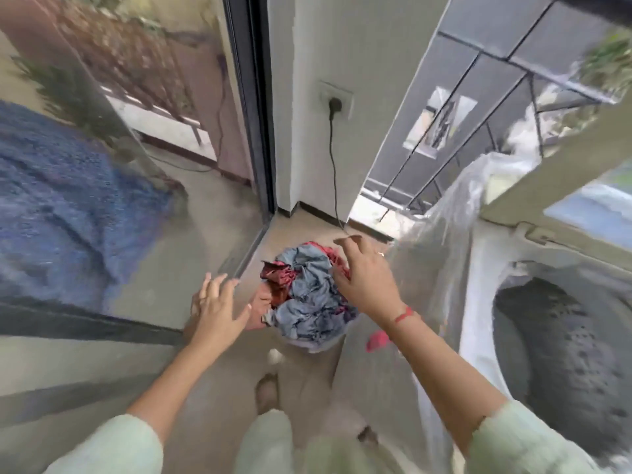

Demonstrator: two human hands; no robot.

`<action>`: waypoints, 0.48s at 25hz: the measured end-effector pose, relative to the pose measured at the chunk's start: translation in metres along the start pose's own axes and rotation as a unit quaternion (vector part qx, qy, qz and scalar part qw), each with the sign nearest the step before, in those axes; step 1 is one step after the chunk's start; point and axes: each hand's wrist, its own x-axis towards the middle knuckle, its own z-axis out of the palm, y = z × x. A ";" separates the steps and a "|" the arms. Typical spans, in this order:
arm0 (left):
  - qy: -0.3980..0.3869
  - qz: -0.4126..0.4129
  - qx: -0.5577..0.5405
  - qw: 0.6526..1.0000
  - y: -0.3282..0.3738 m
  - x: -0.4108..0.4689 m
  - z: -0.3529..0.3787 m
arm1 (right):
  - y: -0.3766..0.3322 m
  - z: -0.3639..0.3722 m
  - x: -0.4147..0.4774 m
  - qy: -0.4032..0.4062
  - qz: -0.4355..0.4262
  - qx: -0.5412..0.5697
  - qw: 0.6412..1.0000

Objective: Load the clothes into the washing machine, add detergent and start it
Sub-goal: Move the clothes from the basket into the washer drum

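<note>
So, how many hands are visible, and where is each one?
2. The left hand hovers open, left of the clothes pile; the right hand is above the pile's right side, holding nothing visible.

Clothes (309, 292) of matt cloth (crumpled)

Standing at the person's back, the clothes heap (307, 295) lies on the floor at twelve o'clock, and the wall socket (337, 99) is on the wall behind it, its cord (333, 172) dropping to the floor. The washing machine (485, 268) stands at three o'clock with its tub open upward and a plastic sheet (441, 234) draped on its far side. The glass door (253, 114) stands at eleven. The left hand (215, 309) hovers at the heap's nine o'clock, and the right hand (366, 278) is over its three o'clock edge.
</note>
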 end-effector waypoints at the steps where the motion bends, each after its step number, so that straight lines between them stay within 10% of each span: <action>1: -0.025 0.004 -0.004 1.000 -0.008 0.012 0.012 | 0.002 0.028 0.014 -0.037 0.047 -0.007 0.998; 7: -0.207 0.037 0.027 0.977 -0.056 0.082 0.131 | 0.062 0.197 0.045 -0.161 0.279 0.045 0.945; 12: -0.208 0.093 0.074 0.971 -0.064 0.131 0.228 | 0.113 0.310 0.050 -0.176 0.371 0.159 0.898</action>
